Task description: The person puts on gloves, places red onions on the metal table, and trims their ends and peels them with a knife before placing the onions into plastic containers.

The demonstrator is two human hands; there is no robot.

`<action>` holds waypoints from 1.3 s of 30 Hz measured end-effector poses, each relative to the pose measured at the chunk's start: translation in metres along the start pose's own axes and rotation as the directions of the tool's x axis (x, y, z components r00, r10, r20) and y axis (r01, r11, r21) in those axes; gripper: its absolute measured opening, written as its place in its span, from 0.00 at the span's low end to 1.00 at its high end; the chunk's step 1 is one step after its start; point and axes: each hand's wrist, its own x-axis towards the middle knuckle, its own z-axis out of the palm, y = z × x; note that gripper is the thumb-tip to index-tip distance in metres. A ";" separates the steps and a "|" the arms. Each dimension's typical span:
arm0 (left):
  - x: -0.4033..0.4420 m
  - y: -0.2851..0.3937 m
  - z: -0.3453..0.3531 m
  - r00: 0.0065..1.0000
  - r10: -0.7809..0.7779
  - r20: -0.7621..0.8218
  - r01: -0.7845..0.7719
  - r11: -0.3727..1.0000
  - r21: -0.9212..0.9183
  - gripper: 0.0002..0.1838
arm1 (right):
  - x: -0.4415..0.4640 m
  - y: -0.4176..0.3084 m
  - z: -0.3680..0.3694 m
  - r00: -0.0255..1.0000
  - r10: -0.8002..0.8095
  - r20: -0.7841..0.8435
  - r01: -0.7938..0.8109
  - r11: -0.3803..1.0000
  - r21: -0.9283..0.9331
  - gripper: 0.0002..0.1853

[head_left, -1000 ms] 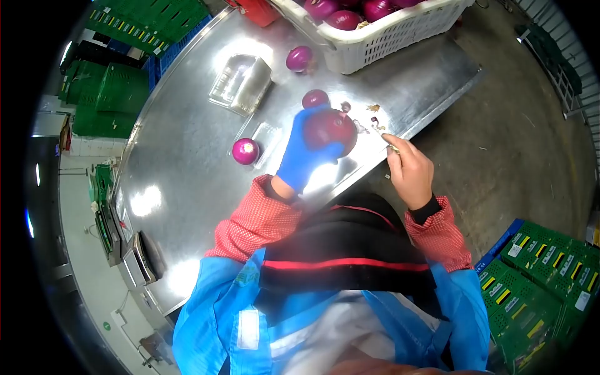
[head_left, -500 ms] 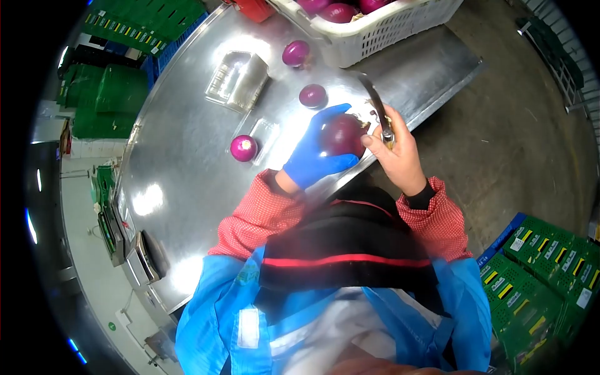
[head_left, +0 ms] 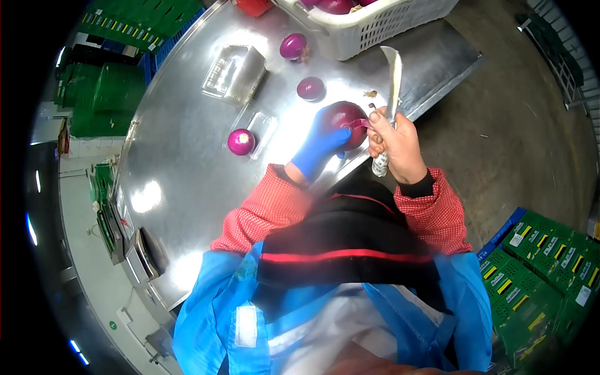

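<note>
Grips a large red onion (head_left: 347,116) in the blue-gloved left hand (head_left: 324,139), with fingers around its left side and thumb across the front, above the metal counter (head_left: 181,150) near its front edge. Clasps a knife (head_left: 394,84) in the bare right hand (head_left: 402,147), closed about the pale, patterned handle, with the curved blade pointing away from the body to the right of the onion. Also catches a thin purple strip of skin (head_left: 360,124) at the right thumb, stretched from the onion to the hand; cannot tell whether pinched against the blade or a finger.

Just beyond the held onion, on the counter, a smaller onion (head_left: 310,89); farther back, another with a tuft of roots (head_left: 294,47); off to the left, a shiny third onion (head_left: 241,142), beside a shallow clear tray (head_left: 264,129). Behind that tray, a deeper clear plastic container (head_left: 234,75). Near the knife, a few dry scraps (head_left: 370,94). At the back, a white slatted crate (head_left: 390,28) with onions inside, and left of it, a red object (head_left: 253,6) cut off by the border. To the lower right, beyond the counter, green crates (head_left: 540,275).
</note>
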 end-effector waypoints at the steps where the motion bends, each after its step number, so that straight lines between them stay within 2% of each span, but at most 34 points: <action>1: -0.001 0.001 0.001 0.998 -0.037 -0.046 0.036 0.999 -0.039 0.33 | 0.000 -0.001 -0.002 1.000 0.028 0.010 -0.028 0.998 0.059 0.08; 3: -0.005 0.006 0.005 0.984 -0.115 -0.136 0.099 0.988 -0.123 0.32 | -0.001 -0.001 -0.009 1.000 -0.019 -0.025 0.021 0.996 0.088 0.08; 6: -0.006 0.003 -0.005 0.984 -0.145 -0.104 0.129 0.981 -0.148 0.31 | -0.002 -0.003 -0.022 0.989 -0.089 -0.122 0.104 0.987 0.122 0.08; 7: -0.008 0.005 -0.005 0.980 -0.152 -0.129 0.122 0.968 -0.218 0.30 | -0.002 -0.002 -0.034 0.984 -0.115 -0.136 0.135 0.981 0.142 0.09; 8: -0.010 0.008 -0.003 0.975 -0.161 -0.153 0.112 0.951 -0.288 0.30 | -0.001 -0.003 -0.044 0.975 -0.144 -0.168 0.159 0.984 0.080 0.10; 9: -0.010 0.010 -0.003 0.971 -0.168 -0.173 0.098 0.930 -0.353 0.29 | 0.000 -0.004 -0.052 0.950 -0.180 -0.254 0.139 0.976 -0.168 0.09; 10: -0.009 0.006 -0.011 0.983 -0.125 -0.135 0.069 0.930 -0.361 0.26 | 0.002 0.002 -0.054 0.894 -0.408 -0.186 0.235 0.781 -0.579 0.08; 11: -0.008 0.009 -0.014 0.981 -0.132 -0.141 0.077 0.938 -0.339 0.25 | 0.001 0.007 -0.055 0.815 -0.579 -0.026 0.269 0.418 -0.868 0.08; 12: -0.007 0.013 -0.013 0.979 -0.140 -0.150 0.086 0.944 -0.320 0.24 | -0.011 0.004 -0.046 0.818 -0.574 0.039 0.204 0.225 -0.953 0.11; 13: -0.007 0.016 -0.013 0.975 -0.150 -0.161 0.096 0.949 -0.301 0.24 | -0.013 0.006 -0.043 0.731 -0.630 0.261 0.354 0.024 -0.935 0.11; 15: -0.004 0.014 -0.022 0.973 -0.165 -0.163 0.116 0.955 -0.273 0.22 | -0.025 -0.003 -0.036 0.724 -0.509 0.466 0.371 -0.284 -0.884 0.12; 19: -0.007 0.021 -0.022 0.959 -0.224 -0.173 0.187 0.961 -0.206 0.21 | -0.027 -0.008 -0.032 0.688 -0.509 0.518 0.376 -0.360 -0.854 0.14; 24: -0.010 0.034 -0.012 0.969 -0.202 -0.141 0.187 0.976 -0.114 0.24 | -0.026 -0.009 -0.031 0.663 -0.526 0.532 0.329 -0.433 -0.839 0.18; 27: -0.011 0.034 -0.007 0.971 -0.189 -0.148 0.178 0.980 -0.084 0.25 | -0.024 -0.003 -0.034 0.678 -0.551 0.487 0.250 -0.449 -0.858 0.15; 29: -0.011 0.028 -0.011 0.970 -0.194 -0.147 0.186 0.980 -0.067 0.26 | -0.013 0.019 -0.039 0.669 -0.693 0.268 0.311 -0.066 -0.948 0.12; 30: -0.012 0.025 -0.014 0.970 -0.203 -0.135 0.197 0.979 -0.052 0.27 | -0.007 0.027 -0.041 0.671 -0.728 0.141 0.340 0.132 -0.931 0.11; 31: -0.012 0.023 -0.017 0.970 -0.211 -0.123 0.208 0.977 -0.036 0.27 | -0.002 0.025 -0.047 0.798 -0.600 -0.054 0.266 0.431 -0.862 0.12; 32: -0.012 0.021 -0.015 0.966 -0.214 -0.146 0.211 0.977 -0.038 0.27 | 0.002 0.023 -0.053 0.870 -0.429 -0.245 0.132 0.679 -0.722 0.13; 34: -0.012 0.016 -0.010 0.955 -0.224 -0.194 0.221 0.975 -0.040 0.27 | 0.000 0.019 -0.043 0.860 -0.495 -0.123 0.223 0.583 -0.781 0.13; 35: -0.013 0.015 -0.010 0.953 -0.219 -0.211 0.221 0.975 -0.014 0.26 | -0.004 0.023 -0.032 0.815 -0.579 0.013 0.338 0.457 -0.823 0.13; 36: -0.011 0.015 -0.010 0.952 -0.211 -0.222 0.220 0.975 0.014 0.26 | -0.007 0.027 -0.030 0.804 -0.592 0.053 0.319 0.355 -0.879 0.13; 39: -0.006 0.015 -0.005 0.977 -0.107 -0.184 0.139 0.976 0.171 0.24 | -0.018 0.000 0.010 0.705 -0.663 0.254 0.445 0.134 -0.885 0.13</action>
